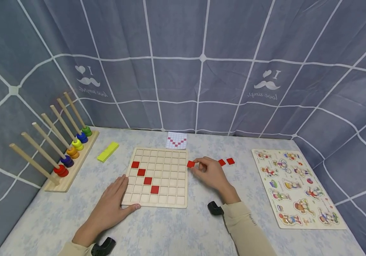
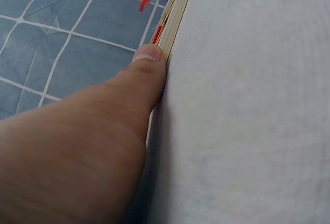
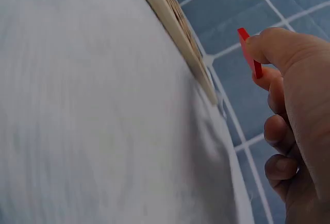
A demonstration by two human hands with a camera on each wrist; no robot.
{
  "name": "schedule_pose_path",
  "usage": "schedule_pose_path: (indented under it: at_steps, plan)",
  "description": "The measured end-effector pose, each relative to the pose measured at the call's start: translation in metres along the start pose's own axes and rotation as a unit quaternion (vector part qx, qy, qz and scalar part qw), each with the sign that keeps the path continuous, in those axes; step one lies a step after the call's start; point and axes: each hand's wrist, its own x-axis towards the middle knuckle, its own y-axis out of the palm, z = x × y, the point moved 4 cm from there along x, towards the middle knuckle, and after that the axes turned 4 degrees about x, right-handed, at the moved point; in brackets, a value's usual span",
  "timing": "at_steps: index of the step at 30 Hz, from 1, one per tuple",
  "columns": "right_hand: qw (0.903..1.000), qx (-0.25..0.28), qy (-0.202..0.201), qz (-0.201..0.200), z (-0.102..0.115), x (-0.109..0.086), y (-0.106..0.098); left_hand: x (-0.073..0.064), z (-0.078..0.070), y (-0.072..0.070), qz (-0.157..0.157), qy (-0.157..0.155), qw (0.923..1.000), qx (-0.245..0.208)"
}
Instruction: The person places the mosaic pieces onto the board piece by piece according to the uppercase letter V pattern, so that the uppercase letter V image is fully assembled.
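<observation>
A square wooden grid board [image 1: 170, 177] lies on the table, with several red tiles [image 1: 148, 181] set in a diagonal from upper left toward lower middle. My left hand [image 1: 110, 202] rests at the board's lower left corner, fingers straight along the left side. Its thumb [image 2: 147, 54] presses the front edge. Between thumb and forefinger, my right hand [image 1: 211, 172] pinches a red square tile [image 3: 250, 54], raised over the table at the board's right edge. Two more red tiles [image 1: 230, 161] lie just beyond that hand, one partly hidden by it.
A small pattern card [image 1: 176, 140] with a red V-shape stands behind the board. Toward the left are a yellow block [image 1: 107, 152] and a peg stand [image 1: 81, 156] with coloured rings. A wooden picture puzzle [image 1: 298, 188] lies on the right, and a patterned curtain [image 1: 176, 81] hangs behind.
</observation>
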Motion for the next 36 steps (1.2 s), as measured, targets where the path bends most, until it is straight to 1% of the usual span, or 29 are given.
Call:
schedule_pose_path:
  at_steps: [2,5,9,18,26,32,36]
  plan:
    - [0.9999,0.006,-0.014,-0.004,0.01,0.001,0.001,0.0,0.0,0.0,0.0,0.0,1.0,0.0]
    - [0.9996,0.014,-0.025,0.001,0.021,0.002,0.005,0.0,0.0,0.0,-0.001,0.001,1.0,-0.003]
    - [0.9993,0.016,-0.03,0.015,0.032,0.002,0.012,0.0,0.0,-0.001,-0.004,0.002,1.0,-0.004]
    - [0.9973,0.028,-0.044,0.053,0.052,-0.002,0.027,0.0,-0.001,-0.001,0.001,0.0,1.0,0.001]
    - [0.9957,0.0,-0.061,0.069,0.064,-0.005,0.041,0.0,0.0,-0.001,0.002,-0.001,1.0,0.003]
    - [0.9925,-0.037,-0.059,0.101,0.066,-0.006,0.05,0.0,0.002,0.001,-0.001,0.001,1.0,0.005]
    - [0.9901,-0.048,-0.062,0.116,0.066,-0.006,0.055,0.0,0.002,0.001,0.0,0.0,1.0,0.004]
